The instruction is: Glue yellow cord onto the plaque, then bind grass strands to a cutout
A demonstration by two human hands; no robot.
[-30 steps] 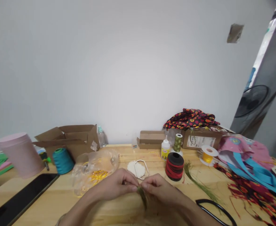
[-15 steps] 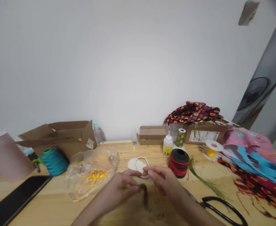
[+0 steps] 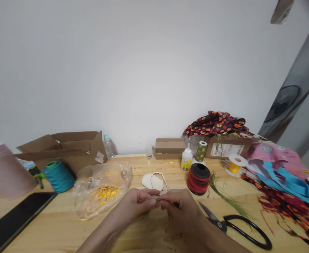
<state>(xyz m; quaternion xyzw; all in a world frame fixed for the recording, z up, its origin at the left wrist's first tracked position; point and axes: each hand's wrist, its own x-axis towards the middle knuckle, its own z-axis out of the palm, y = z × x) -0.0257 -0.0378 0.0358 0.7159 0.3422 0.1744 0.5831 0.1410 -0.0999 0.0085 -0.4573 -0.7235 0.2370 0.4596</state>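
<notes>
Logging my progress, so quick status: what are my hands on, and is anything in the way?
Left hand and right hand pinching green grass-like strands between the fingers. Black-handled scissors beside right hand.

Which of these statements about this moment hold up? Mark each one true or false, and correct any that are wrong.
1. The left hand and right hand pinch a small tuft of green grass-like strands between them. True.
2. The right hand holds the black-handled scissors. False: they lie on the wooden table, to that hand's right.
3. The yellow cord lies inside a clear plastic bag. True.
4. The teal thread cone stands to the right of the red-and-black spool. False: it stands to the spool's left.
</notes>
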